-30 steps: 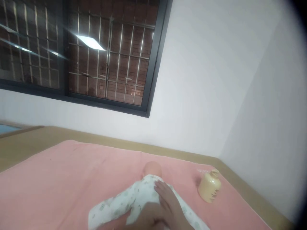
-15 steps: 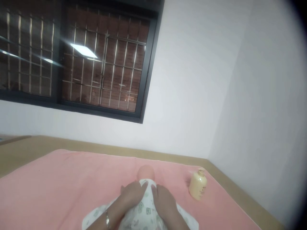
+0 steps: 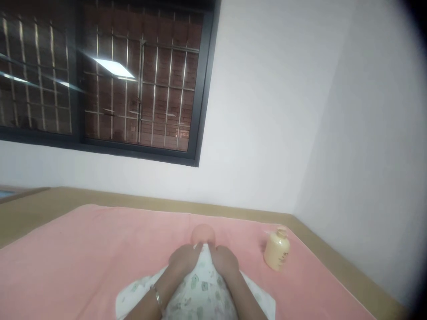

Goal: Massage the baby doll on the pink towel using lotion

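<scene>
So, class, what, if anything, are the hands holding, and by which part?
The left hand and right hand are at the neck end of the white printed garment; their undersides are hidden, so a hold cannot be confirmed.

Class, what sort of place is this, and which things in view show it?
It looks like a room set up for baby care, perhaps for practice: a doll-like head shows above small printed clothes, a pink mat lies underneath, and a yellow bottle is nearby.

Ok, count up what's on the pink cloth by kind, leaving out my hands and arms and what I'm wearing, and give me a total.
Baby doll: 1
Patterned white garment: 1
Cream pump bottle: 1
Total: 3
</scene>
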`<state>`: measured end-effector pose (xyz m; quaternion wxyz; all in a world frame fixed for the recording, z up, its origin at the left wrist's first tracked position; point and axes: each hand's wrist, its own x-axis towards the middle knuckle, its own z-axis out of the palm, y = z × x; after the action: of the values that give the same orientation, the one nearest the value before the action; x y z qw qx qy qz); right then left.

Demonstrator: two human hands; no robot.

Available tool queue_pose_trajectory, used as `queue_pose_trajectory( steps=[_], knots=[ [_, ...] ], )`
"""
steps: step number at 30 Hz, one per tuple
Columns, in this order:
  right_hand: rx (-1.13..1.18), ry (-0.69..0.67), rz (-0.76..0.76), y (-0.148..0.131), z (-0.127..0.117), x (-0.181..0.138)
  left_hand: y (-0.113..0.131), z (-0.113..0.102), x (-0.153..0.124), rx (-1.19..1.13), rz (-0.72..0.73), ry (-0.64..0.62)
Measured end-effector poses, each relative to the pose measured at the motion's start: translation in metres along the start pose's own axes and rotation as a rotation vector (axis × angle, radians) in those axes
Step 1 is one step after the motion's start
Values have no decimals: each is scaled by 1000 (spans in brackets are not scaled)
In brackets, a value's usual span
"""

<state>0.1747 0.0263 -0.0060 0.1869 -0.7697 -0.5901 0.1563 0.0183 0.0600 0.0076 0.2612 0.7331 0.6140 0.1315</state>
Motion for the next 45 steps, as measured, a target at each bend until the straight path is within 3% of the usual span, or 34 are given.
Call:
queue_pose_trajectory(
  steps=[6,14,20,24,27,30,34,38,41,45],
  knots=[
    [-81,11,-30,-7,-14,-14,5,-4,-7,87,3,44],
    [-347,146,-234,-24,-16,-63,6,-3,-33,231,93,121],
    [-199,30,-150,-9,-17,-39,11,7,-50,341,154,244],
    [-133,-35,-138,-4,-23,-34,1,3,-36,169,100,169],
    [-136,8,-281,-16,-28,-54,-8,-4,-25,5,73,61],
    [-81,49,-367,-31,-31,-73,-7,-6,-26,23,96,41],
    [-126,33,-223,-25,-29,-63,10,1,-47,276,157,160],
    [-33,-104,-95,-1,-30,-37,21,10,-63,396,161,262],
    [-8,-126,-107,2,-33,-36,19,11,-61,391,185,273],
    [-96,-33,-188,-17,-37,-57,8,6,-43,253,204,190]
  ],
)
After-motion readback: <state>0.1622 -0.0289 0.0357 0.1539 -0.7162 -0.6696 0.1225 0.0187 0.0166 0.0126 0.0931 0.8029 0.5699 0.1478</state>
